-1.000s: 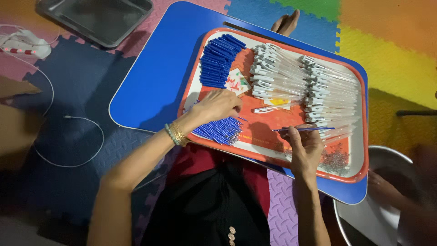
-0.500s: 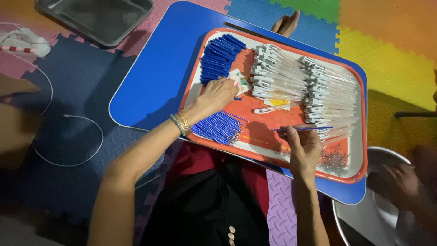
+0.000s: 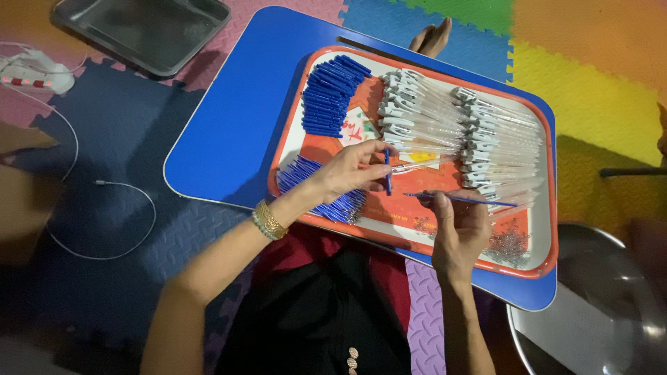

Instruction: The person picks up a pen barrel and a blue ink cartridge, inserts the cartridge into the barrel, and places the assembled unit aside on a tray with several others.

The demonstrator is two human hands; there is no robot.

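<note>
My left hand [image 3: 349, 171] pinches a short blue pen cap [image 3: 388, 171] above the orange tray [image 3: 549, 208]. My right hand [image 3: 458, 226] holds a thin blue pen refill [image 3: 462, 200] that points right, low over the tray. Two heaps of blue caps lie in the tray, one at the far left [image 3: 330, 97] and one near my left wrist [image 3: 306, 182]. Rows of clear pen barrels with white ends [image 3: 445, 121] fill the tray's middle and right. Small metal springs [image 3: 511, 246] lie in the near right corner.
The tray rests on a blue lap table [image 3: 229, 132] over coloured foam mats. A grey metal tray [image 3: 146, 31] sits far left, a steel bowl [image 3: 597, 312] near right. A white cable [image 3: 118, 208] and power strip [image 3: 31, 73] lie left. A bare foot [image 3: 432, 38] shows beyond the table.
My left hand has lifted from the near cap heap and moved right toward the right hand, now pinching one blue cap. The right hand kept the refill nearly still.
</note>
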